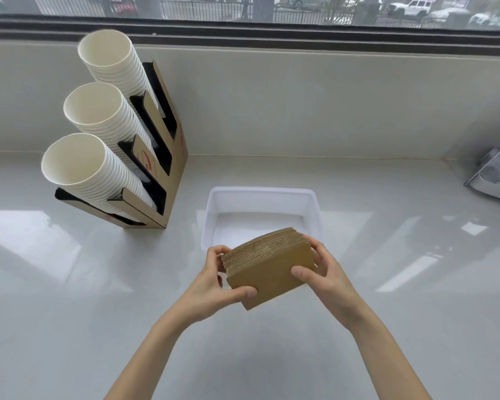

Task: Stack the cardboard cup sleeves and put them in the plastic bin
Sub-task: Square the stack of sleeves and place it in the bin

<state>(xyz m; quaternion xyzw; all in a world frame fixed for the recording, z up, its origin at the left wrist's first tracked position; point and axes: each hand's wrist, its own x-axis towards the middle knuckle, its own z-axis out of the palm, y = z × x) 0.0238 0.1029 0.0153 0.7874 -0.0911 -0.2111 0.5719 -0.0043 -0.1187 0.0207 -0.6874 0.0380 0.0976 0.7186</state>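
Note:
A thick stack of brown cardboard cup sleeves (pixel 267 262) is held in the air between both hands, just in front of the bin's near edge. My left hand (pixel 217 280) grips its left end, thumb under the front face. My right hand (pixel 322 269) grips the right end, thumb on the front face. The white plastic bin (pixel 260 194) sits on the counter right behind the stack; the part of its inside that shows holds nothing, and the stack hides its near wall.
A cardboard holder (pixel 172 157) with three slanted stacks of white paper cups (pixel 93 166) stands at the left. A clear plastic container (pixel 495 174) sits at the far right edge. The glossy white counter (pixel 70 284) meets a wall below a window.

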